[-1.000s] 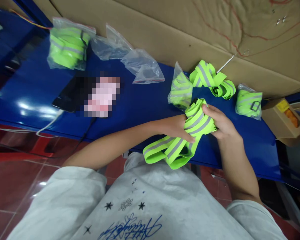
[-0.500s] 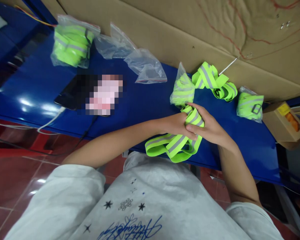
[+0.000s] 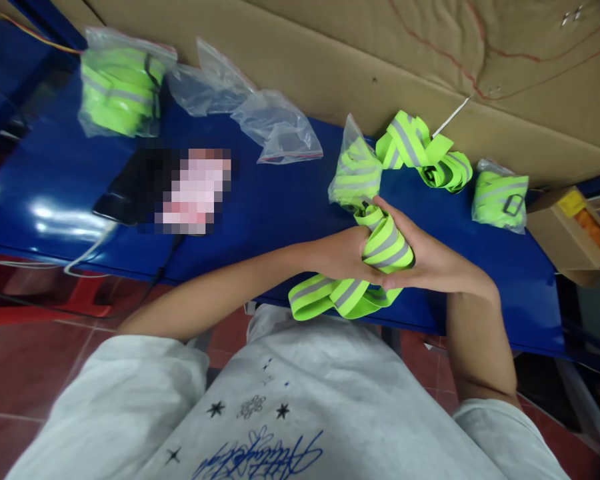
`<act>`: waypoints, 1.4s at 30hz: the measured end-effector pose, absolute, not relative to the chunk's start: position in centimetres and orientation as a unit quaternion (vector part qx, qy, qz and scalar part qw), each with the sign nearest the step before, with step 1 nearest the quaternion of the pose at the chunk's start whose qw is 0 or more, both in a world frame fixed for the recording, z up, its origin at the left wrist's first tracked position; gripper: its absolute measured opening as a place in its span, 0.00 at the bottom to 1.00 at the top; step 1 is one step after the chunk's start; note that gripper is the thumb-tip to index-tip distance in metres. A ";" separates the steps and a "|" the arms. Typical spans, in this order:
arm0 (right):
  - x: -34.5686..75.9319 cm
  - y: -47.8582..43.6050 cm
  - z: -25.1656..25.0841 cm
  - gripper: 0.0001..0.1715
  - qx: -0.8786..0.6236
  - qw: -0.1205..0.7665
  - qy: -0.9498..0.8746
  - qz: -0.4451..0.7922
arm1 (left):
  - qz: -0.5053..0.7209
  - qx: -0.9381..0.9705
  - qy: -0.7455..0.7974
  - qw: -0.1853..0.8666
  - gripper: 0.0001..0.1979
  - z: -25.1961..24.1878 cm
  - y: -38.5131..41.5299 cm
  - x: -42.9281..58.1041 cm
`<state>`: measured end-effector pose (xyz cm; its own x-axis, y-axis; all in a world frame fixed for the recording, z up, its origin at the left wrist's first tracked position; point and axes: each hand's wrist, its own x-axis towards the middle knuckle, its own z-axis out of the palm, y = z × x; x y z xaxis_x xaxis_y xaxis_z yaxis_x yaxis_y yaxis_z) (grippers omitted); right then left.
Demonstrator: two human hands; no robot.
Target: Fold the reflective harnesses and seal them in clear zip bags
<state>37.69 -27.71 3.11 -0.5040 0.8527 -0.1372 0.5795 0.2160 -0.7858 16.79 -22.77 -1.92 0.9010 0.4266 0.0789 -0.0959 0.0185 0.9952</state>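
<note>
Between my two hands is a neon-yellow reflective strap (image 3: pixel 387 243) with a grey stripe, partly wound into a roll. My left hand (image 3: pixel 347 255) is closed on the roll from the left, its fingertips hidden behind the strap. Around the right side of the roll curls my right hand (image 3: pixel 425 257), thumb low and index finger stretched along the far side. The loose end of the strap hangs in loops below my hands, near the table's front edge. Just beyond the roll stands a clear bag (image 3: pixel 355 175) packed with similar strap.
On the blue table (image 3: pixel 275 207) lie a loose strap (image 3: pixel 410 143), bagged straps at far left (image 3: pixel 120 93) and right (image 3: pixel 500 197), clear zip bags (image 3: pixel 280 127) and a phone (image 3: pixel 120 187) with a cable. A cardboard box (image 3: pixel 570 230) sits at the right; a cardboard-covered wall rises behind.
My right hand has turned and opened wider around the roll, its thumb moving lower. More windings of the strap show between my hands. The view has shifted slightly.
</note>
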 end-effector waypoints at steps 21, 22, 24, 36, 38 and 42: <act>36.5 -27.8 3.2 0.51 -0.595 0.359 -0.596 0.403 | -0.014 0.391 0.120 0.912 0.19 -0.6 -23.5 16.3; 36.6 -27.8 3.2 0.52 -0.594 0.374 -0.593 0.395 | -0.020 0.427 0.145 0.892 0.17 -0.8 -23.2 16.4; 36.7 -27.9 3.5 0.51 -0.588 0.405 -0.565 0.413 | -0.009 0.491 0.184 0.851 0.16 -1.4 -22.6 16.6; 36.1 -27.0 2.7 0.36 -0.514 0.347 -0.484 0.618 | 0.007 0.630 0.149 0.762 0.16 -1.2 -19.8 15.6; 36.2 -26.7 2.2 0.38 -0.518 0.342 -0.503 0.601 | -0.012 0.634 0.139 0.761 0.16 -1.5 -19.4 15.6; 36.7 -26.7 2.0 0.38 -0.529 0.344 -0.509 0.585 | 0.000 0.633 0.168 0.756 0.18 -1.9 -19.0 15.5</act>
